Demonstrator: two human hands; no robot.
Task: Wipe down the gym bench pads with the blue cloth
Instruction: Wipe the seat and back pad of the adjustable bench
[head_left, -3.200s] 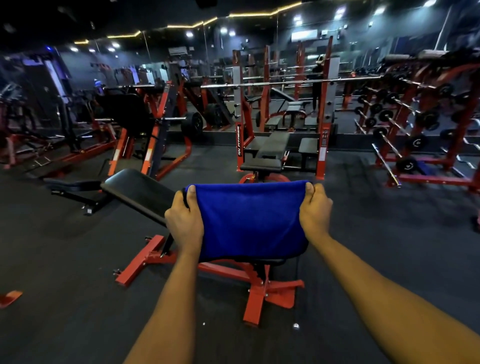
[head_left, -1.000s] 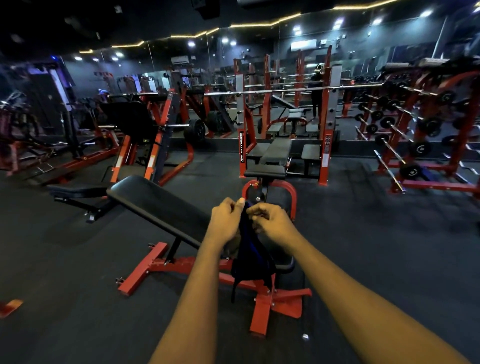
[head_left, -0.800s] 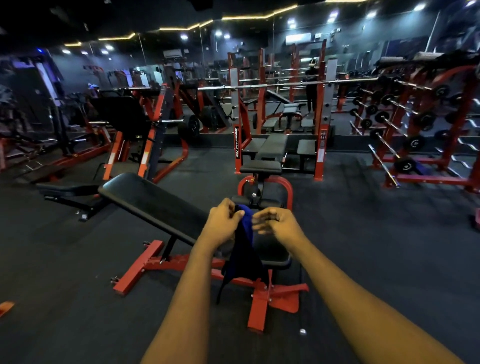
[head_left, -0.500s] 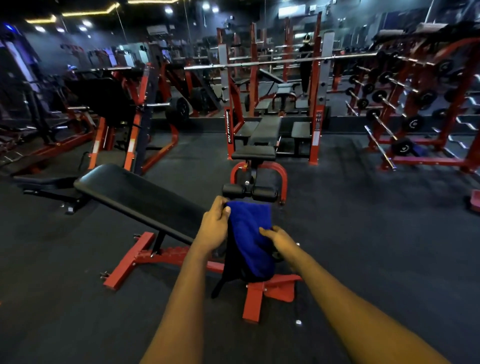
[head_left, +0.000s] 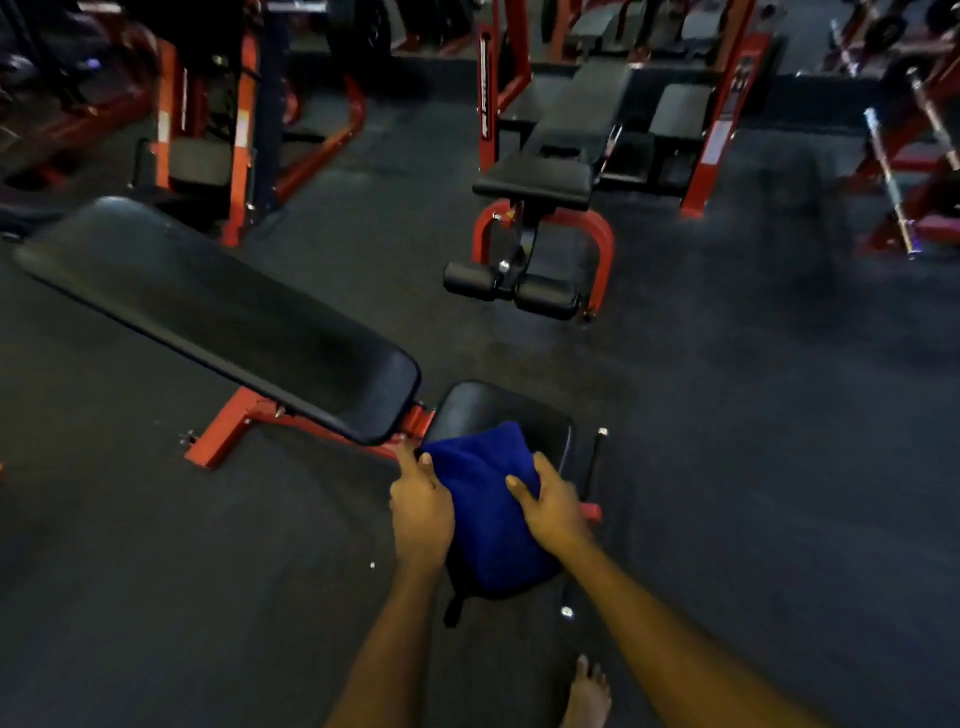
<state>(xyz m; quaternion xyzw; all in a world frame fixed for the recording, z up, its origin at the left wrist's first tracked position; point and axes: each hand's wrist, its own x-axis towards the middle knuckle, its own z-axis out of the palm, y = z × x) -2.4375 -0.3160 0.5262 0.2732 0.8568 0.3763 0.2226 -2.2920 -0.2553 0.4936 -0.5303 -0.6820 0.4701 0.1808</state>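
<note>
back pad (head_left: 218, 317) slants from upper left to centre; seat pad (head_left: 498, 408) lies just right of its lower end. below centre we see the folded cloth (head_left: 488, 509) overlapping the seat pad's near edge, left hand (head_left: 421, 512) gripping its left side, right hand (head_left: 553, 506) curled over its right.

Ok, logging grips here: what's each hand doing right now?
Left hand: holding the cloth at its left edge.
Right hand: gripping the cloth's right side.
</note>
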